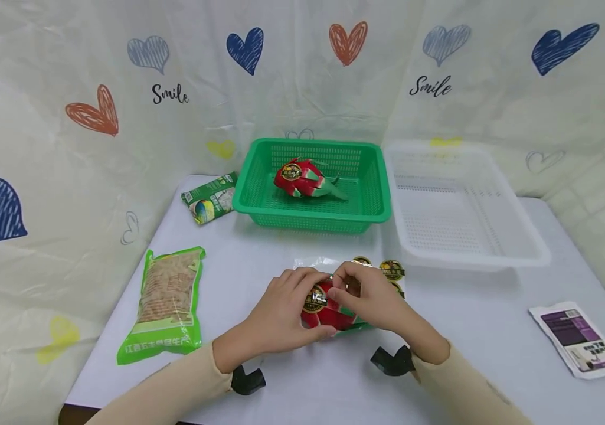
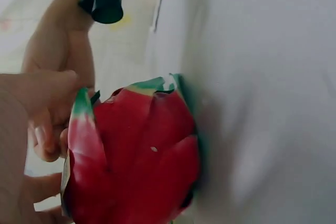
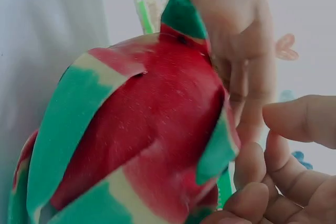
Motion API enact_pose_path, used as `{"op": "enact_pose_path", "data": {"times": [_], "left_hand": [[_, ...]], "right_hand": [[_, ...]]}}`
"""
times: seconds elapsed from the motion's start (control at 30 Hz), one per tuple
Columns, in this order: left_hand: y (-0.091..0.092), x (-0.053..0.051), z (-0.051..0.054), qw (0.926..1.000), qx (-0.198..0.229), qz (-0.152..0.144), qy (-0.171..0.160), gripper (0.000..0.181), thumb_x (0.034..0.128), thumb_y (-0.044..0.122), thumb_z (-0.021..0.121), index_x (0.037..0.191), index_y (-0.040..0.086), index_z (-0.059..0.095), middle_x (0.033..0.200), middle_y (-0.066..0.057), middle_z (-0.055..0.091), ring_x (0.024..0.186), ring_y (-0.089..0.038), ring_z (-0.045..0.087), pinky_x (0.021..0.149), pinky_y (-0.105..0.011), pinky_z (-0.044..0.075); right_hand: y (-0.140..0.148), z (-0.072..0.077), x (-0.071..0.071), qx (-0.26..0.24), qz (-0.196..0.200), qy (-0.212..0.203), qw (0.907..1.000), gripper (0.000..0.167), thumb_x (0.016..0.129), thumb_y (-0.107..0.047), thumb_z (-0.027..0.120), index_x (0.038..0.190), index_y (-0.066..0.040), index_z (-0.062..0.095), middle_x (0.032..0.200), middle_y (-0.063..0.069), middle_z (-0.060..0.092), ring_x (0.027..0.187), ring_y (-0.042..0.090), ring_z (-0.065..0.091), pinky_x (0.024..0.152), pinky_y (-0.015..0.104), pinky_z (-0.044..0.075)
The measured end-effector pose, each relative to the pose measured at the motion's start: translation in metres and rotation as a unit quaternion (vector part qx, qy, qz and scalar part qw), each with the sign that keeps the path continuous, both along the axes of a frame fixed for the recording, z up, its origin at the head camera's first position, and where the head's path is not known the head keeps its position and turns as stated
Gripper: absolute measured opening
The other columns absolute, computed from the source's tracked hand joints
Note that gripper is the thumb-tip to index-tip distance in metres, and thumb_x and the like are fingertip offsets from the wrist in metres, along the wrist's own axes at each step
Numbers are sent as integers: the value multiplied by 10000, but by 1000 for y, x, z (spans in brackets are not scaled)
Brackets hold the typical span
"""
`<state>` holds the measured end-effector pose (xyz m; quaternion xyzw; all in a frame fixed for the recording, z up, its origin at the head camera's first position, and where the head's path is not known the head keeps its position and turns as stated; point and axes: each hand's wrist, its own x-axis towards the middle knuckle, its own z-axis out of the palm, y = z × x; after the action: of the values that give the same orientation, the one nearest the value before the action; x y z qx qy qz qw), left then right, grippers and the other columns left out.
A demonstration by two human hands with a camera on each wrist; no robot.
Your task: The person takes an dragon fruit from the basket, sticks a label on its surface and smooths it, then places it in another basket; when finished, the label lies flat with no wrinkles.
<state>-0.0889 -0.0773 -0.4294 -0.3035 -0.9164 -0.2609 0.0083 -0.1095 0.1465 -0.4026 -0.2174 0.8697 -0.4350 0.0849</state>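
A red dragon fruit with green-tipped scales lies on its side on the table, and a round black-and-gold sticker shows on its upper left. My left hand holds the fruit from the left, fingers over the far side and thumb on the near side. From the right, my right hand bends its fingers close over the fruit's top, the thumb near the index finger; whether they pinch anything is hidden. A sheet of round stickers lies behind and partly under the fruit. The fruit fills much of the right wrist view.
At the back stands a green basket holding another stickered dragon fruit. Beside it is a white basket. Left lie a green packet and a larger green-edged bag. A purple-and-white packet lies far right.
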Motion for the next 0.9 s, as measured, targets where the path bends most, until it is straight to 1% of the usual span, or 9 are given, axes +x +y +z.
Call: {"op": "enact_pose_path", "data": {"times": [0.1, 0.2, 0.3, 0.4, 0.5, 0.6, 0.7, 0.8, 0.9], "left_hand": [[6, -8, 5, 9998, -33, 21, -191, 853, 828, 573, 812, 1514, 194, 474, 1427, 8, 529, 1271, -171, 518, 992, -416, 514], [10, -17, 9, 9989, -38, -71, -455, 848, 816, 497, 848, 1509, 161, 495, 1400, -12, 567, 1242, -187, 543, 986, -412, 537], [12, -23, 12, 9974, -80, -104, -708, 826, 815, 478, 854, 1494, 136, 530, 1370, -19, 606, 1237, -192, 555, 992, -407, 544], [13, -24, 13, 9958, -53, 4, -911, 798, 807, 488, 861, 1461, 130, 578, 1318, -12, 637, 1217, -182, 573, 981, -390, 556], [12, -23, 14, 9958, -40, 222, -889, 781, 775, 520, 882, 1409, 140, 629, 1260, 3, 658, 1159, -157, 608, 941, -363, 575], [13, -20, 15, 9966, -149, 403, -704, 772, 747, 574, 886, 1360, 159, 666, 1208, 4, 677, 1081, -137, 641, 880, -334, 593], [13, -18, 16, 9968, -268, 499, -557, 766, 738, 618, 875, 1329, 168, 688, 1165, 1, 707, 1030, -132, 660, 839, -324, 600], [11, -17, 15, 9969, -325, 508, -513, 749, 727, 620, 882, 1295, 164, 708, 1120, 15, 732, 1006, -123, 664, 819, -311, 594], [9, -17, 14, 9967, -297, 484, -586, 716, 709, 592, 907, 1249, 158, 727, 1077, 38, 749, 970, -104, 665, 813, -291, 581]], "right_hand": [[8, 0, -1, -158, -196, -100, 9996, 121, 970, -161, 731, 919, -167, 621, 731, -17, 576, 590, 85, 504, 549, 225, 439], [17, 0, -3, -320, -401, -204, 9985, 74, 996, -156, 695, 959, -124, 639, 797, 48, 640, 676, 122, 570, 616, 223, 494], [25, -2, -8, -655, -651, -621, 9938, 136, 1033, -178, 639, 1024, -43, 650, 880, 136, 656, 716, 159, 584, 646, 247, 518], [31, -6, -19, -1005, -977, -1149, 9834, 266, 1070, -229, 581, 1123, 27, 627, 936, 133, 636, 725, 168, 559, 667, 285, 524], [29, -8, -36, -1382, -1232, -1628, 9691, 362, 1089, -271, 537, 1236, 57, 582, 1014, 94, 622, 776, 179, 569, 715, 291, 525], [25, -8, -53, -1689, -1431, -2078, 9528, 438, 1106, -307, 488, 1389, 27, 515, 1146, 102, 586, 874, 176, 593, 765, 270, 519], [21, -9, -69, -2095, -1564, -2531, 9315, 518, 1119, -334, 441, 1513, 1, 404, 1267, 116, 528, 951, 172, 596, 812, 273, 521], [16, -11, -83, -2555, -1637, -2888, 9080, 556, 1127, -378, 407, 1543, -15, 343, 1318, 92, 509, 1016, 157, 573, 856, 268, 517], [12, -14, -93, -3100, -1704, -3123, 8817, 518, 1126, -411, 396, 1473, -25, 404, 1272, 39, 570, 1034, 141, 584, 873, 244, 513]]}}
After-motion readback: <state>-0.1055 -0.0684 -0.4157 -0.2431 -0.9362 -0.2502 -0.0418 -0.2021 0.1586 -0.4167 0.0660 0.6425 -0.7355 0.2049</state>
